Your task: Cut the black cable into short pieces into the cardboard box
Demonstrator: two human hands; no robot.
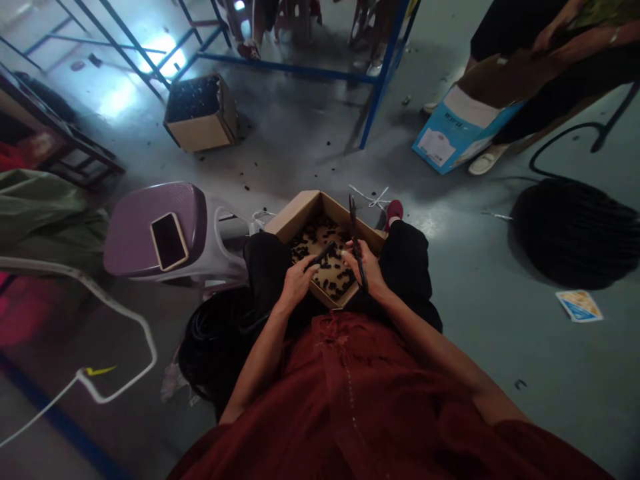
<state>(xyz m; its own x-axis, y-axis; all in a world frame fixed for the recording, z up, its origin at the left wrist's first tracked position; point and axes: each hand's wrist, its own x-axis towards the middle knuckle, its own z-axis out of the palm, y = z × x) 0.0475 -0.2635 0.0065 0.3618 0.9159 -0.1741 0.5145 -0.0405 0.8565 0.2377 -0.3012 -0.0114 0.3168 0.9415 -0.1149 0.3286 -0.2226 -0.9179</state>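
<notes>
Between my knees stands an open cardboard box [291,212] with many small black pieces [327,235] scattered over its bottom. My left hand [297,283] is closed on a short black strip [324,253], which points up and right over the box. To its right, my right hand [371,268] grips dark scissors [353,217], their blades pointing away from me. Whether the blades are apart is hard to make out. The strip and the scissors do not touch. Beside my left hip lies a bundle of black strips or cord [213,347].
A phone [169,241] rests on a purple stool [127,230] at left. Ahead are a filled carton [205,133] and a blue table frame [300,69]. At right, another person's hands are over a blue box [450,137]; a black coil [575,233] lies nearer.
</notes>
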